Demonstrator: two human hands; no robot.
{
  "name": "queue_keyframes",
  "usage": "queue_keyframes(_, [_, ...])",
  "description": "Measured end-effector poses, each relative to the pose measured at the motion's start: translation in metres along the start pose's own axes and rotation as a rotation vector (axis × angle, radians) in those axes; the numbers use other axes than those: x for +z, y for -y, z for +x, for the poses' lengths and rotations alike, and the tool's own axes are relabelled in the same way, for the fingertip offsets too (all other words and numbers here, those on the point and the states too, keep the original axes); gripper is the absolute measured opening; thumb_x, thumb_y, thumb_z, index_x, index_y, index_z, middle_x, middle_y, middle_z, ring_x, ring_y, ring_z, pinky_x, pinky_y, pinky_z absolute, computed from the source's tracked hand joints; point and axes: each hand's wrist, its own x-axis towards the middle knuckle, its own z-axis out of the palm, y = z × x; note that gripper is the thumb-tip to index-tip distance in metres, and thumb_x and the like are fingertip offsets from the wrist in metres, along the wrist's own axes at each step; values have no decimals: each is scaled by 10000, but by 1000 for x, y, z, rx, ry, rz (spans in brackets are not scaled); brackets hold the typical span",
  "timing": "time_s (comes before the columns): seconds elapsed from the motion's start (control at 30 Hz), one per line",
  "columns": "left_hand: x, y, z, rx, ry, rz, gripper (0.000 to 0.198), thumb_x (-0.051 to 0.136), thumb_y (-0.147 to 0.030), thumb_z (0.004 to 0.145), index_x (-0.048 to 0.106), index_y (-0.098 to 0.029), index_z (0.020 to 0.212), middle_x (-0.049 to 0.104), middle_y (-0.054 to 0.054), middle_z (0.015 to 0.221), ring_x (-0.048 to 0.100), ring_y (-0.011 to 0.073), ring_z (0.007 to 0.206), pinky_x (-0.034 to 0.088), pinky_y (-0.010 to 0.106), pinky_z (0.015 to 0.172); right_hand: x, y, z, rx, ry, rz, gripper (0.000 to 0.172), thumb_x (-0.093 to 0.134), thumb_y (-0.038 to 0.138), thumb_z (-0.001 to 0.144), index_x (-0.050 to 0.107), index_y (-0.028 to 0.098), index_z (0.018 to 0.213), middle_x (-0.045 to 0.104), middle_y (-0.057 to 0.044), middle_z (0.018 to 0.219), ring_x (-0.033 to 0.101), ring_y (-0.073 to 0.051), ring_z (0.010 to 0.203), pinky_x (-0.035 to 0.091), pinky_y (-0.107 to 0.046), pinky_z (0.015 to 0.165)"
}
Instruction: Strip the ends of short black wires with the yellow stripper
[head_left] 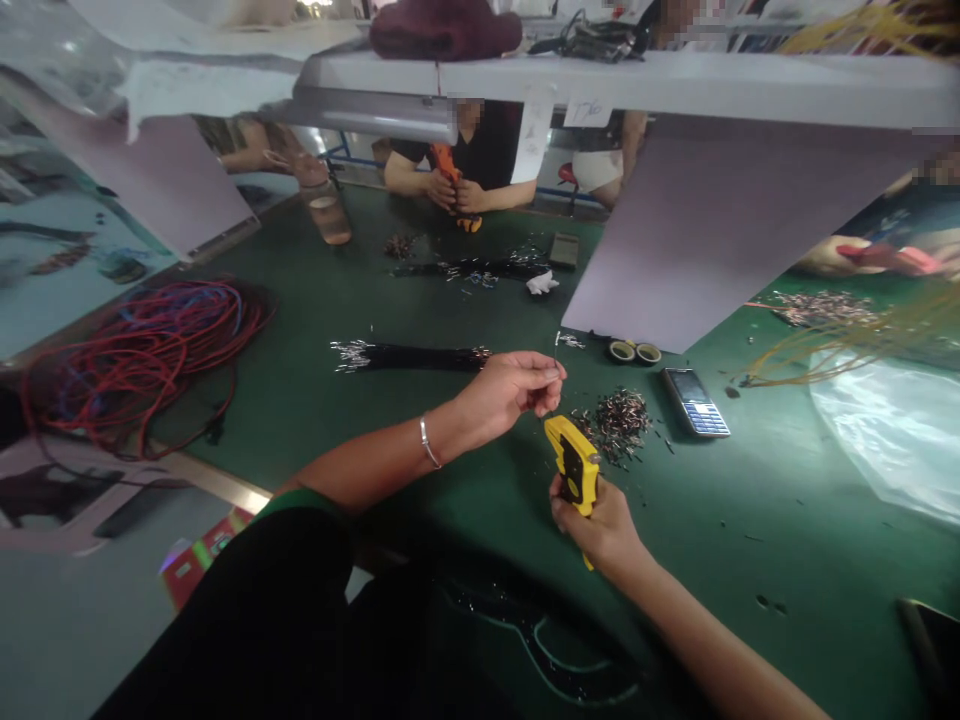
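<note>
Head view: left hand [510, 392] pinching a thin wire [554, 405]; right hand [594, 530] closed around a yellow crimping tool [574, 465], near loose metal terminals [619, 425] on the green counter [720, 500].

Green-matted workbench [735, 540], white overhead shelf [675, 78], grey floor [75, 640]

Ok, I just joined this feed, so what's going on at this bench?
A person's right hand grips a yellow hand tool, probably a crimper, while their left hand pinches a thin wire just above it. A heap of small metal wire pieces lies beside the tool on the green bench mat, near a mobile phone and a bundle of black wires. Across the bench, a co-worker's hands hold an orange tool.
</note>
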Motion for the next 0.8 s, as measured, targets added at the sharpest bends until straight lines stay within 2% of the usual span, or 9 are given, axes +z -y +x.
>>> queue_keyframes(0.23, [-1,4,3,-7,-41,18,17,622,-110,760,624,-110,743,575,8,563,532,98,507,342,240,490,-4,-10,7,14,-5,-19,113,609,231,607,562,189,701,510,40,476,443,-117,409,367,-247,408])
queue_keyframes(0.43, [-3,3,5,-15,-38,22,30,607,-100,774,630,-112,759,582,13,574,540,100,517,340,240,492,-7,-2,8,34,1,1,119,594,238,591,547,195,692,509,42,484,450,-115,412,372,-248,414])
queue_keyframes(0.5, [-3,1,6,-1,-37,29,30,613,-105,779,633,-116,759,584,16,588,541,98,528,338,239,494,-7,2,7,9,57,25,123,599,241,603,558,191,708,523,35,513,474,-120,447,391,-256,448])
queue_keyframes(0.67, [-4,-3,6,-7,4,-3,31,624,-122,795,639,-119,768,575,17,623,543,99,556,356,238,505,-8,10,7,-52,50,51,90,589,200,616,552,190,697,547,20,577,498,-126,521,408,-271,514])
queue_keyframes(0.8, [-8,-10,6,48,-10,-16,24,631,-128,801,652,-118,794,575,18,645,545,99,580,375,230,516,-7,8,6,-74,57,69,121,595,179,626,566,185,744,560,7,650,510,-137,579,420,-284,555])
